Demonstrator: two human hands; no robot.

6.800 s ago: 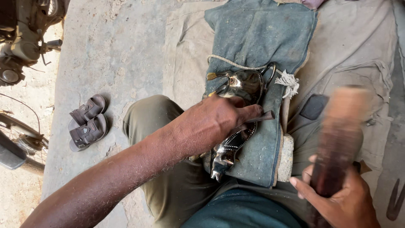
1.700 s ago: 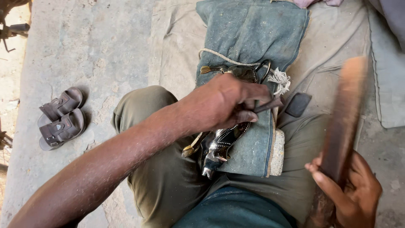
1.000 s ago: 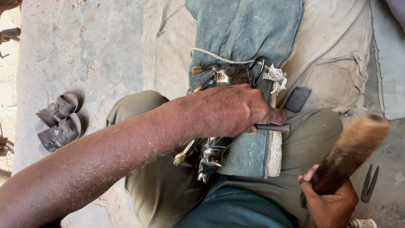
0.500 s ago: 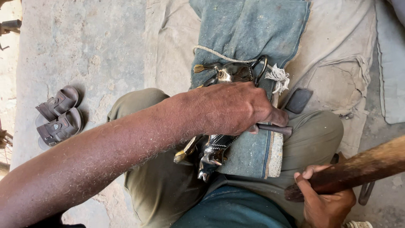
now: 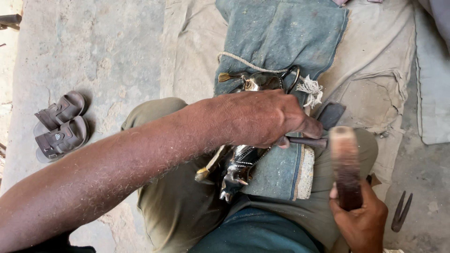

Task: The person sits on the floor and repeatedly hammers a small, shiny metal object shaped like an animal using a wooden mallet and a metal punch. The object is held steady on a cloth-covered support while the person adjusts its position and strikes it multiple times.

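a punch held on a shiny metal piece, a wooden mallet at its end

the left hand (image 5: 262, 119) lies over a shiny metal piece (image 5: 243, 159) that rests on a blue cloth (image 5: 281, 42) across the lap. its fingers (image 5: 281, 140) are closed around a thin dark metal punch (image 5: 304, 141), which sticks out to the side past the thumb. just under the fingers you can see the carved silver and gold end of the piece. above the knuckles its curved top and a dark loop peek out.

the right hand (image 5: 358, 220) has its fingers wrapped tight round the handle of a wooden mallet (image 5: 346, 166). the round head of the mallet is right beside the free end of the punch, close enough that it looks like a tap landing or just about to land.

so the step looks like hammering the punch into the metal. the next tap would need the left fingers to keep the punch steady on its spot, and the mallet to hit the end square, well away from the thumb.

there are no boxes, labels or signs to see. far out past the left arm, a pair of brown sandals (image 5: 61, 124) sits on the grey floor (image 5: 108, 51). near the right hand, a dark forked tool (image 5: 401, 213) lies on the floor. a pale sack cloth (image 5: 375, 70) is spread under the blue one.
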